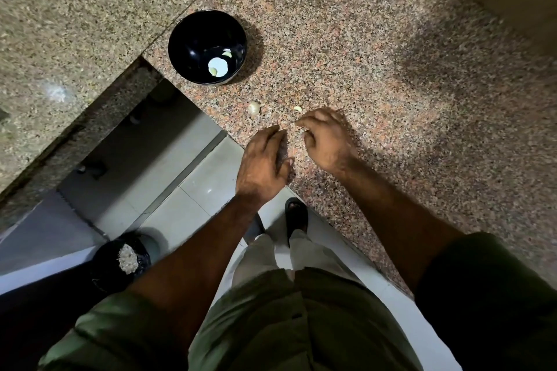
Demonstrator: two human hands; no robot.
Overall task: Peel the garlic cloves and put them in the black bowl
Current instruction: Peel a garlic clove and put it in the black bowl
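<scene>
I see my right hand (324,137) curled over the counter (376,75), grasp unclear; left hand (266,159) relaxed; garlic clove (297,109) just beyond the right fingers; black bowl (180,39) farther left.

Black bowl (208,47), speckled pink granite counter (346,54)

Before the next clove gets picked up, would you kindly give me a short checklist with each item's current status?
1. Black bowl upright, within reach: ok.
2. Peeled cloves already in bowl: ok.
3. Unpeeled garlic piece and small clove on counter, near the hands: ok.
4. Left hand free, fingers straight on counter: ok.
5. Right hand empty: cannot tell, fingers curled, underside hidden.
</scene>
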